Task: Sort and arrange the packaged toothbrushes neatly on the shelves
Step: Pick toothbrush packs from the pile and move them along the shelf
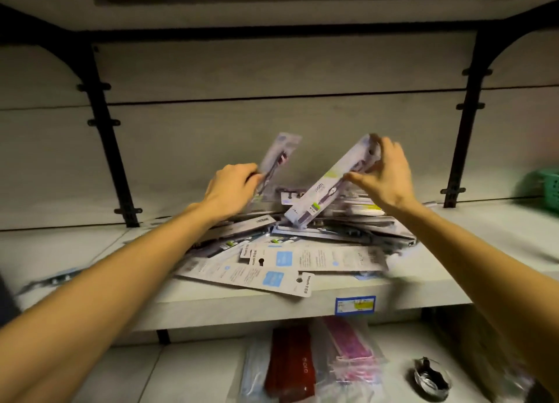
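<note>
Currently mid-sort: one pack lifted in each hand out of the jumbled pile of packaged toothbrushes (287, 251) on the middle shelf (423, 290). Left hand (231, 189) curled round the lower end of a toothbrush pack (279, 160), held nearly upright against the back panel. Right hand (384, 175) pinching the upper end of a second toothbrush pack (328, 184), thumb under, fingers over the top edge; pack tilted, lower corner resting on or just above the heap (cannot tell which).

Packs: long flat white-lilac cards with a clear blister, dark-handled brush inside, small green mark near the base. Several in the pile face down, showing printed backs with pale blue squares and hang holes. Some motion blur at right edge of heap.

Judged next: match the two held packs by face and orientation, then stand or stack together on a bare part of the shelf beside the pile. Calls for aligning edges before release; slick cards likely to slide.

Blue price label (355, 305) on shelf lip.
</note>
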A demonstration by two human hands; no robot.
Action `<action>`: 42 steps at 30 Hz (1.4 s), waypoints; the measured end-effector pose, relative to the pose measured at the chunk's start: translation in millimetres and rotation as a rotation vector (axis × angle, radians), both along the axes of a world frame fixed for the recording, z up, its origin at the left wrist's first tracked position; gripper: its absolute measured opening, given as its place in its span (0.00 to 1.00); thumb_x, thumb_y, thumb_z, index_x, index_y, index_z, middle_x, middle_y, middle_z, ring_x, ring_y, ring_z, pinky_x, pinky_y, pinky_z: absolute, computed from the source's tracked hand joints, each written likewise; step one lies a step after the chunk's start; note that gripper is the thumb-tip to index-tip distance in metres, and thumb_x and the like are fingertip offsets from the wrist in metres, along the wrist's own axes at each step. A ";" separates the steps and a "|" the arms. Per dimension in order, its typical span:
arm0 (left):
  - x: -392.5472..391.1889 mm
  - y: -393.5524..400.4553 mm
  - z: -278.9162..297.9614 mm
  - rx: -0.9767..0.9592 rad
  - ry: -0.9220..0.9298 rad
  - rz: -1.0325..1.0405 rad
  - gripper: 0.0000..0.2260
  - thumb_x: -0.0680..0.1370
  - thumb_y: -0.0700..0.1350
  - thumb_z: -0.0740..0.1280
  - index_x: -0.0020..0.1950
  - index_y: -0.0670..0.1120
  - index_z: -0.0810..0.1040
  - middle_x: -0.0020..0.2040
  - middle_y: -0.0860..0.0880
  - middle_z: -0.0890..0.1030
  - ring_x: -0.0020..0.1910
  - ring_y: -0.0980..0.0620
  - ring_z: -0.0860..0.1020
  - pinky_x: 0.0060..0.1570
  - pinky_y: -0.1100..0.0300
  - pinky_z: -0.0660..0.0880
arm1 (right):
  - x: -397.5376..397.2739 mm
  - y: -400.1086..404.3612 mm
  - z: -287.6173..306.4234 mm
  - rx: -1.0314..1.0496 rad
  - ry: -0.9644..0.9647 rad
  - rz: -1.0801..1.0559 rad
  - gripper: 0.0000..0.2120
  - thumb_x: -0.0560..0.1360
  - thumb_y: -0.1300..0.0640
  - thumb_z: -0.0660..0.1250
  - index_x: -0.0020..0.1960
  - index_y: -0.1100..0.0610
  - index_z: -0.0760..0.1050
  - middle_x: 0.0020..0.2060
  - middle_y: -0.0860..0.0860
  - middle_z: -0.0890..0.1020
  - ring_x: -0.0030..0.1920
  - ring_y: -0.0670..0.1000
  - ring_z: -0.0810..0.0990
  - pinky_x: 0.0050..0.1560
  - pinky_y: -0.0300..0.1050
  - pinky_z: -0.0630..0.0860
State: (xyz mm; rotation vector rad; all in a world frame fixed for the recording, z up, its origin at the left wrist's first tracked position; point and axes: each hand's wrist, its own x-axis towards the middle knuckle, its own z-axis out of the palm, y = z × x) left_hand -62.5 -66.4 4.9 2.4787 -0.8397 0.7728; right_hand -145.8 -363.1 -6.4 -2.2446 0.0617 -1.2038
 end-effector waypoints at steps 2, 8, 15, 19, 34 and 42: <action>-0.5 7.0 7.5 -0.144 0.043 0.002 0.15 0.82 0.47 0.64 0.36 0.46 0.71 0.35 0.43 0.79 0.37 0.40 0.74 0.38 0.50 0.71 | -6.7 12.8 17.9 -0.033 -0.116 0.062 0.41 0.66 0.51 0.80 0.73 0.47 0.64 0.62 0.54 0.71 0.54 0.57 0.80 0.57 0.58 0.79; -15.8 52.9 23.0 -0.505 0.259 -0.135 0.12 0.82 0.41 0.64 0.50 0.32 0.78 0.50 0.29 0.81 0.45 0.49 0.75 0.55 0.39 0.78 | -31.9 77.2 59.4 -0.188 -0.366 0.122 0.38 0.70 0.53 0.72 0.76 0.42 0.59 0.67 0.54 0.65 0.51 0.48 0.78 0.48 0.48 0.83; -70.2 148.6 32.1 -0.671 0.311 -0.231 0.07 0.83 0.40 0.63 0.51 0.39 0.79 0.41 0.42 0.82 0.40 0.50 0.81 0.48 0.47 0.81 | -68.7 198.2 70.1 -0.029 -0.470 0.297 0.39 0.74 0.59 0.68 0.80 0.51 0.54 0.72 0.54 0.69 0.64 0.46 0.74 0.65 0.44 0.75; -115.4 214.4 29.9 -0.648 0.327 -0.290 0.09 0.84 0.40 0.62 0.55 0.34 0.78 0.46 0.41 0.81 0.45 0.47 0.81 0.50 0.47 0.80 | -94.5 282.3 70.5 0.020 -0.582 0.293 0.34 0.77 0.60 0.66 0.79 0.62 0.55 0.72 0.50 0.66 0.67 0.37 0.70 0.68 0.31 0.67; -151.5 478.5 -28.2 -0.643 0.278 -0.074 0.14 0.83 0.43 0.62 0.51 0.31 0.73 0.45 0.28 0.77 0.42 0.44 0.77 0.47 0.36 0.80 | -104.2 585.0 22.1 -0.084 -0.238 0.640 0.34 0.80 0.48 0.63 0.80 0.50 0.52 0.72 0.50 0.72 0.66 0.45 0.75 0.67 0.47 0.74; -83.7 564.6 -55.0 -0.807 0.471 0.075 0.04 0.82 0.38 0.64 0.49 0.39 0.77 0.41 0.41 0.79 0.40 0.45 0.77 0.43 0.44 0.81 | -3.5 675.9 -15.7 -0.042 0.071 0.766 0.34 0.81 0.48 0.63 0.80 0.56 0.52 0.72 0.50 0.72 0.67 0.46 0.74 0.68 0.44 0.70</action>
